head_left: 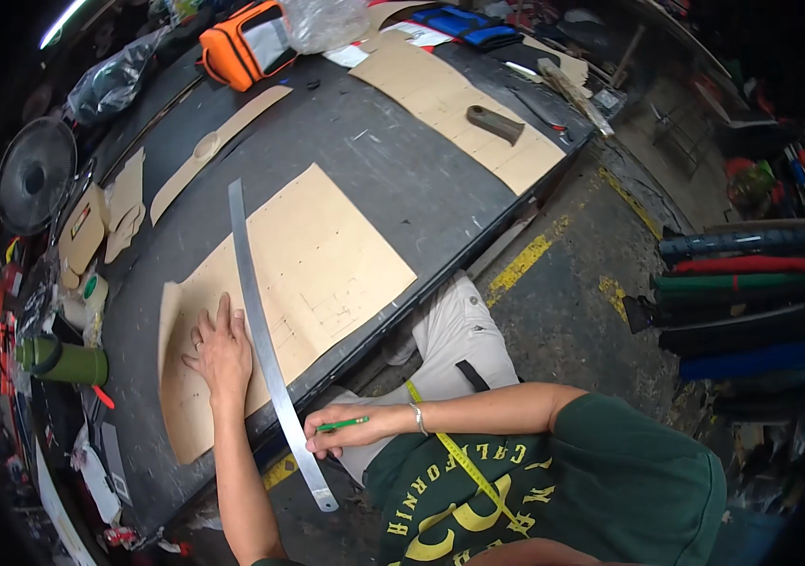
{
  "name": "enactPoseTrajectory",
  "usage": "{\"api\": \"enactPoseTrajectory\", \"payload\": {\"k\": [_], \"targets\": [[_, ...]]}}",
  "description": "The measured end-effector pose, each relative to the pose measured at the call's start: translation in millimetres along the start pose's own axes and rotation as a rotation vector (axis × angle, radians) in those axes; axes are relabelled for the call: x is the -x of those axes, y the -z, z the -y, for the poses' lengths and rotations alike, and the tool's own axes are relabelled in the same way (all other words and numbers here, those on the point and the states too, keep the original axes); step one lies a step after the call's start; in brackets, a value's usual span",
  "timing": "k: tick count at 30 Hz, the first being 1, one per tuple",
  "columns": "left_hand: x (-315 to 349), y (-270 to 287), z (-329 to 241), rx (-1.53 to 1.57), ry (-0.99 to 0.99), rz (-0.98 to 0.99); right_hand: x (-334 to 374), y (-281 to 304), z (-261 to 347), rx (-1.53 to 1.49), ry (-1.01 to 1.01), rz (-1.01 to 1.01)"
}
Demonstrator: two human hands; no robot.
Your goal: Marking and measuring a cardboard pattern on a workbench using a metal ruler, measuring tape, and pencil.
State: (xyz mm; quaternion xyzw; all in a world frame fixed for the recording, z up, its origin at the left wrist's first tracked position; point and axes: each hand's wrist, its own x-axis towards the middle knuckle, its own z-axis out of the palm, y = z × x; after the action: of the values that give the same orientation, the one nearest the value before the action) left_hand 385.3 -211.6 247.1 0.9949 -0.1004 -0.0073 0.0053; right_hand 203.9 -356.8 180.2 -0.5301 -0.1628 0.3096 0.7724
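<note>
The right hand (pixel 355 429) is pinching a green pencil (pixel 346 424), its fingertips bending at the edge of a long metal ruler (pixel 259 316), close to its near end. The left hand (pixel 224 357) is pressing down with fingers spread on a brown paper sheet (pixel 341 250), just left of the ruler. From where I am standing, the ruler is crossing the sheet from far to near, overhanging the dark table (pixel 327 127). Faint markings are showing to its right; the sheet's left side is curling up.
</note>
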Motion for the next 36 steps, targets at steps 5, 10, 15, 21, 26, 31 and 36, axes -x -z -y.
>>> {"api": "enactPoseTrajectory", "payload": {"k": [5, 10, 15, 21, 26, 31, 36], "targets": [[16.0, -13.2, -4.3, 0.094, 0.181, 0.015, -13.6, -6.4, -2.6, -0.055, -0.063, 0.096], [20.0, -6.2, -11.4, 0.135, 0.174, -0.024, -19.2, -12.8, -0.1, -0.055, -0.014, -0.005], [13.2, -5.5, -10.7, 0.123, 0.154, 0.000, -1.6, -2.3, -6.3, -0.104, 0.129, -0.003], [-4.1, -11.5, -7.4, 0.101, 0.098, -0.037, 35.9, 11.4, 16.2, -0.019, -0.064, -0.034], [-8.0, -12.6, -9.2, 0.091, 0.105, -0.036, 27.6, 10.2, 29.4, 0.036, -0.154, 0.093], [-8.7, -11.2, -12.7, 0.088, 0.102, -0.040, 20.1, 7.2, 16.8, -0.016, -0.087, 0.080], [-6.0, -2.3, -19.2, 0.092, 0.128, 0.006, 26.7, 7.8, 21.1, -0.048, -0.084, 0.080]]}}
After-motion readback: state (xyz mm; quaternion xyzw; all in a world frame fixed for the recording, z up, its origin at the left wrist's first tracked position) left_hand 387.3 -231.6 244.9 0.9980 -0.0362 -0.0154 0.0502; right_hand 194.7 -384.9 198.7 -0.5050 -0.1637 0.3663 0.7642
